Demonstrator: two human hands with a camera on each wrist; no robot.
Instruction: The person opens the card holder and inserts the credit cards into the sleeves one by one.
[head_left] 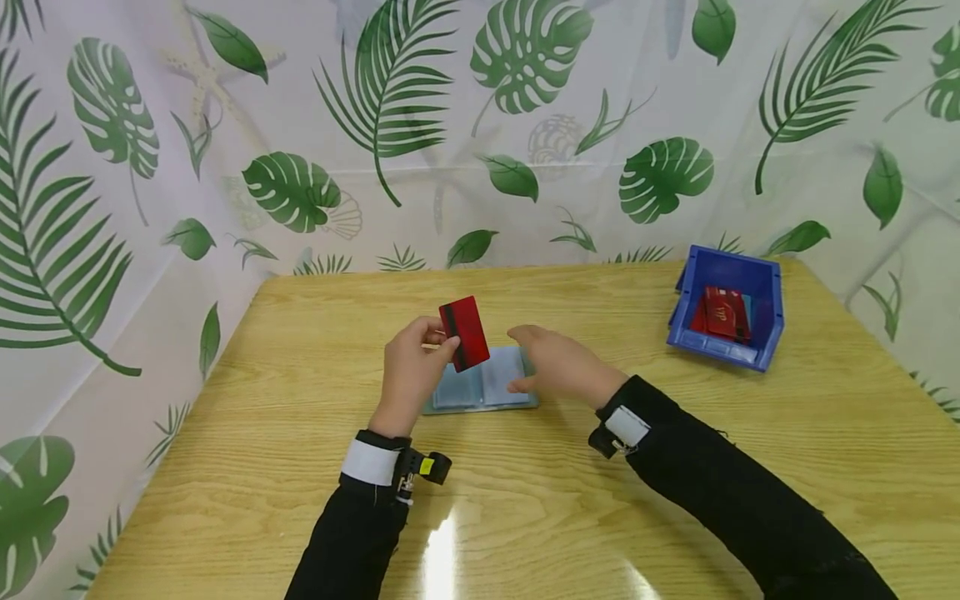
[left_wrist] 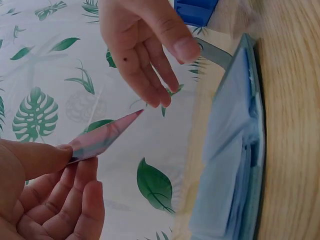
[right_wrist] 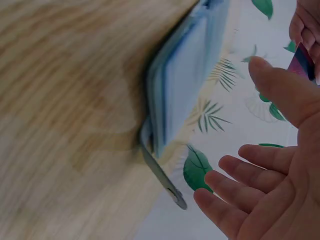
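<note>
A red card with a dark stripe is pinched by its lower left edge between the thumb and fingers of my left hand. Under it on the table lies an opened card holder, pale blue-green with clear sleeves; its snap strap sticks out at one end. My right hand hovers over the holder's right side, holding nothing, with fingers and thumb spread apart in the right wrist view. A gap separates its fingertips from the card in the left wrist view.
A blue plastic bin stands at the back right of the wooden table. Several red cards lie inside it, with a bit of blue beside them. A leaf-printed cloth hangs behind and along the sides.
</note>
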